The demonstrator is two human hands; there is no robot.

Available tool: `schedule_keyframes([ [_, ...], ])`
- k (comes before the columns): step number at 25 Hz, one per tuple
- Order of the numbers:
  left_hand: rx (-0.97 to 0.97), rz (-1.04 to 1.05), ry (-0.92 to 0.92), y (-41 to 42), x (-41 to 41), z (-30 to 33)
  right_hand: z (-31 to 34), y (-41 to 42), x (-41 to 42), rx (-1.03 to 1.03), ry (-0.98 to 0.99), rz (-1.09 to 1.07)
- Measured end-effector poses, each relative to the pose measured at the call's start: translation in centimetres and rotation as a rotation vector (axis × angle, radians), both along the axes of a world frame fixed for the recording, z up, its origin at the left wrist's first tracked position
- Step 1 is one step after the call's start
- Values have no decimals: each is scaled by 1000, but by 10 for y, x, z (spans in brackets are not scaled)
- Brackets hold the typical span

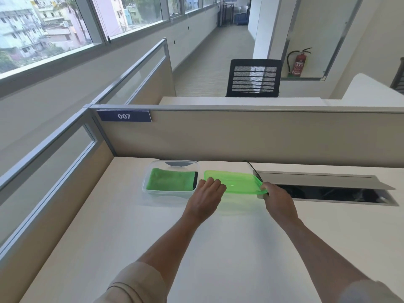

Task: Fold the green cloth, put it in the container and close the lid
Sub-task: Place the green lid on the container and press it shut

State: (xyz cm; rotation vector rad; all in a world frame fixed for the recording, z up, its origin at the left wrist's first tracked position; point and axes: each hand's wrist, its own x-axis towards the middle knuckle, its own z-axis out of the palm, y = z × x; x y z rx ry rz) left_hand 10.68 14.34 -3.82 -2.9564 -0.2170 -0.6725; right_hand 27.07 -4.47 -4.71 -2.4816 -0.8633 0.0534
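A clear plastic container (148,189) stands near the back of the white desk, lidless. The folded green cloth (170,182) lies flat inside it, a dark edge showing at its right end. Just right of the container is the translucent green lid (237,182). My left hand (205,200) rests on the lid's near left corner, fingers curled over the edge. My right hand (277,200) pinches the lid's right corner between thumb and fingers. Whether the lid is lifted off the desk or lying on it I cannot tell.
An open cable tray (328,191) with a raised grey flap sits in the desk right of the lid, a black cable (254,171) running into it. A beige partition (240,136) bounds the back; another partition with glass (54,171) bounds the left.
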Motion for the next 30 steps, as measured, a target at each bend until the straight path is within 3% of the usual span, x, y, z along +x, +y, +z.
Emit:
schedule_keyframes([
  [6,-131,11,-132,8,3,29,34,-7,4,71,-131,20],
  [11,-501,99,-326,16,-3,44,64,6,7,214,-60,57],
  [16,-742,181,-348,40,-17,49,75,27,-1,349,27,30],
  [24,-864,360,-369,91,-60,43,75,99,-32,509,203,-22],
  [30,-823,492,-327,140,-83,40,54,146,-58,477,339,-15],
])
